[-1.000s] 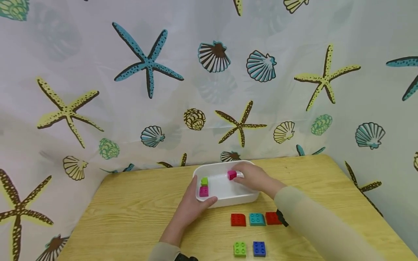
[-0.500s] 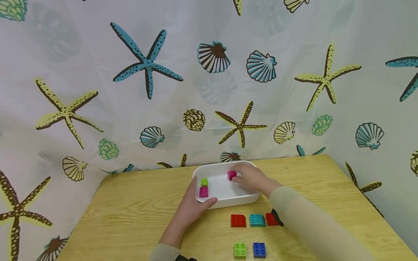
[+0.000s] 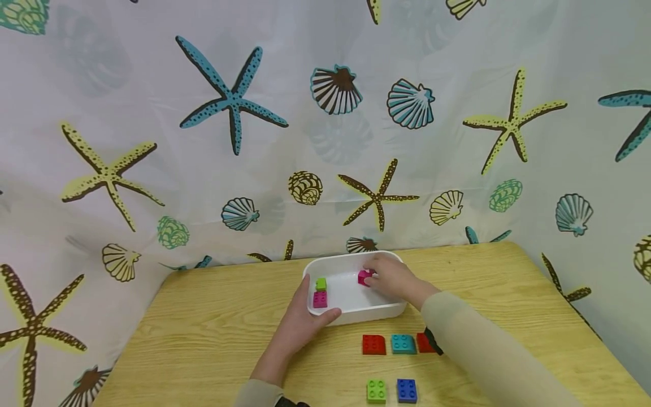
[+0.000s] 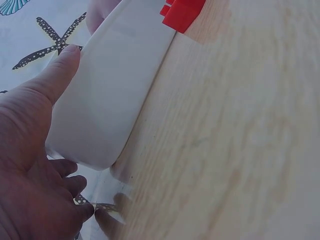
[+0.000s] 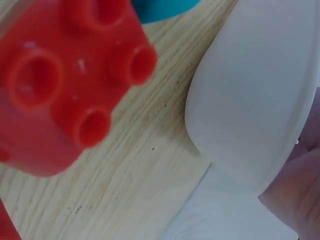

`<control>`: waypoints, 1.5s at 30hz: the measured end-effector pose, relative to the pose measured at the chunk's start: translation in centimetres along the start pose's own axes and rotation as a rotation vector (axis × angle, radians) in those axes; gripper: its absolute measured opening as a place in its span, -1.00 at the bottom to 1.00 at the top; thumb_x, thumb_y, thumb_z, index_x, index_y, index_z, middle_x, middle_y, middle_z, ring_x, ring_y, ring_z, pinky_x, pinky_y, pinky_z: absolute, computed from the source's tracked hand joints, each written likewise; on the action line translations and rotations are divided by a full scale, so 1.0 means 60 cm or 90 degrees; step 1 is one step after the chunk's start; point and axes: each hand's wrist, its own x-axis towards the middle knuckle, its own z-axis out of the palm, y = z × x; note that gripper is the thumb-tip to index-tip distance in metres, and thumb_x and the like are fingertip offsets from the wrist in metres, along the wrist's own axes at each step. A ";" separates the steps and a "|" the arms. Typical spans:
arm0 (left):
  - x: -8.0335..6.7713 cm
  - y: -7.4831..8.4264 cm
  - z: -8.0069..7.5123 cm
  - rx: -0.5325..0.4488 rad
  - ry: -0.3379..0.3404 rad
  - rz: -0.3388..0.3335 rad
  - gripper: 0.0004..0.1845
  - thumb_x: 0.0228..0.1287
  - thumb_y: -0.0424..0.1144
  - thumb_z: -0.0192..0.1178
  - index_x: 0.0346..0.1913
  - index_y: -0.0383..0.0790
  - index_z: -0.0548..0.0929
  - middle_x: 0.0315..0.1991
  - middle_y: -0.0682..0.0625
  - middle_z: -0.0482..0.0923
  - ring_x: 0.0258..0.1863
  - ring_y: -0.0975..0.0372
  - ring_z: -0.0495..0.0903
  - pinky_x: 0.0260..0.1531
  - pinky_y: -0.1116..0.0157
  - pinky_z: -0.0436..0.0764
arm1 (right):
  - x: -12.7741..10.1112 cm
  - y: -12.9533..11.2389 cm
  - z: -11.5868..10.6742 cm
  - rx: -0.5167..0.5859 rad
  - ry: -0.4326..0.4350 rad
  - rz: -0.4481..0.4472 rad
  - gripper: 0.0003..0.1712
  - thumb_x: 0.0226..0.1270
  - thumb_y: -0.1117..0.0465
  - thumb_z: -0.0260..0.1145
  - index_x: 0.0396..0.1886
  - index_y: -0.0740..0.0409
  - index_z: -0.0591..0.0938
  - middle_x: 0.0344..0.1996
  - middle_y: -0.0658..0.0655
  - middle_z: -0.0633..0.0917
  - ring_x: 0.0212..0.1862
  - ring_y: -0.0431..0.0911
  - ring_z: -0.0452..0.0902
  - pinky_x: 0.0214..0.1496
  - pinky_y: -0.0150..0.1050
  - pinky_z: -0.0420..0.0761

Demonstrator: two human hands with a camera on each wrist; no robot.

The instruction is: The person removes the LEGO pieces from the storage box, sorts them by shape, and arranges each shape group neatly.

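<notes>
A white tray (image 3: 361,315) stands at the back of the wooden table. My left hand (image 3: 299,319) holds its left end, thumb (image 4: 65,67) along the front wall and the other fingers round the end. Inside the tray, toward the right, my right hand (image 3: 393,278) pinches a pink toy brick (image 3: 363,277) near the back wall. At the tray's left end lie a lime green brick (image 3: 321,284) and a pink brick (image 3: 320,299), one in front of the other. The right wrist view shows the tray's outer wall (image 5: 250,100); the right fingers are mostly hidden behind it.
In front of the tray lie a red brick (image 3: 373,345), a teal brick (image 3: 403,344) and another red brick (image 3: 424,342), partly covered by the right wrist strap. Closer in are a green brick (image 3: 376,391) and a blue brick (image 3: 407,390). A patterned curtain (image 3: 285,141) hangs behind.
The right hand and its pink brick have shifted and turned slightly inside the tray. The left hand keeps its hold, and the other bricks stay in place.
</notes>
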 end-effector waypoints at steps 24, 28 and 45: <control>-0.005 0.000 0.002 0.008 0.008 0.001 0.27 0.35 0.04 0.61 0.80 -0.31 -0.06 0.74 -0.34 0.09 0.69 -0.25 0.16 0.61 -0.29 0.22 | -0.003 -0.012 0.010 0.041 0.017 0.034 -0.71 0.63 0.09 0.44 0.03 0.23 0.84 -0.10 0.11 0.79 -0.02 -0.01 0.64 0.29 -0.02 0.68; -0.004 0.000 0.002 0.009 0.008 0.001 0.27 0.35 0.03 0.61 0.80 -0.32 -0.06 0.74 -0.34 0.09 0.69 -0.25 0.17 0.61 -0.28 0.22 | -0.003 -0.010 0.012 0.056 0.007 0.030 -0.75 0.58 0.09 0.50 0.00 0.17 0.81 -0.14 0.05 0.81 -0.06 -0.04 0.65 0.26 -0.04 0.70; -0.004 0.000 0.004 -0.001 0.004 -0.009 0.28 0.36 0.05 0.60 0.81 -0.29 -0.08 0.76 -0.34 0.03 0.71 -0.26 0.11 0.62 -0.27 0.18 | -0.008 -0.005 0.003 0.095 0.037 0.014 -0.77 0.44 0.22 0.60 0.02 0.15 0.82 -0.19 0.02 0.77 -0.05 0.00 0.65 0.19 -0.05 0.69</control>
